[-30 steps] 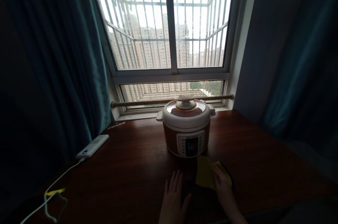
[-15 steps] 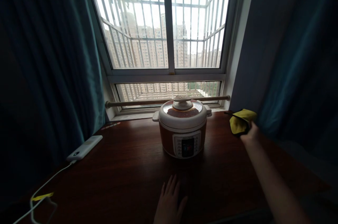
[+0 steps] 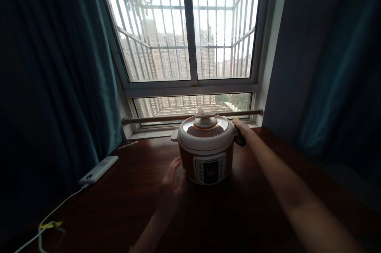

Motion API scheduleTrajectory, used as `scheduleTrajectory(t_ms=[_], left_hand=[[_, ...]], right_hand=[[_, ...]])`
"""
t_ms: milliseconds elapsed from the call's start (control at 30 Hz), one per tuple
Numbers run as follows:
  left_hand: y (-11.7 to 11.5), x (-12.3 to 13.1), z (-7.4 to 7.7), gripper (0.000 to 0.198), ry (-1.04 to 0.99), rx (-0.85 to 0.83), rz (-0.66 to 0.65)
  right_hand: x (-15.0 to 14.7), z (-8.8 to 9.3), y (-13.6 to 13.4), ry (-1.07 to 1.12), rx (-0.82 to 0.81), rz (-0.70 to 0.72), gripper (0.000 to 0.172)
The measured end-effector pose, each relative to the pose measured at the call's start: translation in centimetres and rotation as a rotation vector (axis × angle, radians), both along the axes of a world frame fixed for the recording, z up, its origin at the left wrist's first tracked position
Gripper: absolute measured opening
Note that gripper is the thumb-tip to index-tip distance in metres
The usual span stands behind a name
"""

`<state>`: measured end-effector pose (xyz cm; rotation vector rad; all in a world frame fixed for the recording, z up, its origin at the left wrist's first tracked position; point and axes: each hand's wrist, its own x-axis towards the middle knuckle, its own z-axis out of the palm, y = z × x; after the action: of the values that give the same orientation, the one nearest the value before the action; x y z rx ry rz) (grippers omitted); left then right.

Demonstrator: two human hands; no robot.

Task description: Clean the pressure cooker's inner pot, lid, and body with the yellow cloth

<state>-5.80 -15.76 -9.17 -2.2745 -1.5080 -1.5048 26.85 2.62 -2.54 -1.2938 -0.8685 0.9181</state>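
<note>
An electric pressure cooker (image 3: 184, 157), brown with a cream lid and a front control panel, stands upright on the dark wooden table. My left hand (image 3: 172, 179) is beside its lower left side, blurred, with fingers apart and nothing in them. I cannot tell whether the fingertips touch the cooker. At the cooker's right side handle my right hand (image 3: 242, 126) is closed on a yellow cloth with a dark edge (image 3: 239, 140). Most of the cloth is hidden behind the hand and the cooker.
To the left lies a white power strip (image 3: 99, 169), its white cable (image 3: 61, 205) running toward the front with a yellow tie (image 3: 53, 225) on it. A rail (image 3: 154, 119) crosses in front of the window behind the cooker. Blue curtains (image 3: 74, 66) hang at both sides.
My right hand has brought the yellow cloth leftward from the table's right side to the cooker's right handle. My left hand has risen from the tabletop to the cooker's left side.
</note>
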Motion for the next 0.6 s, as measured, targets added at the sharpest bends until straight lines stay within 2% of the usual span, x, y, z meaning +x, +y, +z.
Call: scheduleTrajectory(t_ms=[67, 133, 167, 233, 300, 367, 467, 600], left_hand=[[4.1, 2.1, 6.4, 0.035, 0.027, 0.102, 0.015], [8.3, 5.2, 11.8, 0.036, 0.180, 0.120, 0.057], [10.3, 6.9, 13.8, 0.038, 0.271, 0.067, 0.103], [13.6, 10.0, 16.4, 0.043, 0.401, -0.071, 0.155], [16.0, 12.1, 17.3, 0.048, 0.443, -0.147, 0.164], [17.5, 12.9, 17.1, 0.053, 0.456, -0.199, 0.171], [18.4, 12.7, 16.4, 0.062, 0.468, -0.237, 0.184], [18.8, 12.3, 16.3, 0.071, 0.487, -0.278, 0.187]], right_hand=[[0.4, -0.1, 0.2, -0.032, -0.077, 0.045, 0.029], [0.7, -0.1, 0.3, -0.060, -0.108, 0.091, 0.028], [0.8, -0.1, 0.3, -0.073, -0.102, 0.111, 0.027], [1.1, 0.0, 0.4, -0.098, -0.061, 0.136, 0.025], [1.4, 0.2, 0.6, -0.119, 0.002, 0.141, 0.022], [1.8, 0.3, 0.8, -0.130, 0.066, 0.135, 0.018], [2.2, -0.1, 0.9, -0.104, 0.145, 0.138, 0.015], [2.0, -0.9, 0.5, 0.006, 0.235, 0.169, 0.026]])
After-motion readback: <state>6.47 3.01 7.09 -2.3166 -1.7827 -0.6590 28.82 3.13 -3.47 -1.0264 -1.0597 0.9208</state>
